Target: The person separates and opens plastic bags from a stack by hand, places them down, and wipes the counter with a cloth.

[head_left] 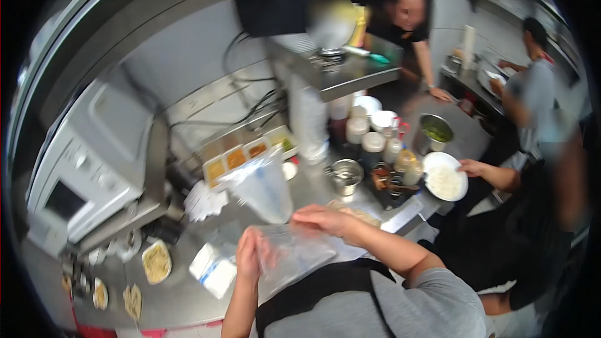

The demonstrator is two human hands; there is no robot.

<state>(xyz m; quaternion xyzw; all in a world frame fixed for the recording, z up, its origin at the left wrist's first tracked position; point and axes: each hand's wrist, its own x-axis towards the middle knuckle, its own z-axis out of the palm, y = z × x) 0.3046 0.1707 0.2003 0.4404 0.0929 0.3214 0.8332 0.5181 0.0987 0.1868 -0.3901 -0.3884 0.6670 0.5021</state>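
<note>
A clear, thin plastic bag (299,251) is stretched between the person's hands, at the front edge of the stainless-steel surface (178,303). The left hand (248,254) pinches its left side, and the right hand (327,220) pinches the upper right; film and blur hide the exact fingertip contact. Handling such slack film well probably calls for light, even tension, finger pads rather than nails, and room from the tall, translucent plastic bag (265,195) just beyond the right fingertips.

Toward the back edge, a row of four pale rectangular tubs (226,166) holds yellow, orange, reddish-brown and green food. Near the front-left corner, a white rounded-rectangular tub (145,266) contains pale, shredded-looking food, and a white packet with blue marking (214,270) lies between it and the left hand. Toward the right end, a round stainless-steel pot (422,142) has green leafy contents. At the right edge, a co-worker's hand (479,168) holds a round white bowl (431,163) of white food resembling rice.
</note>
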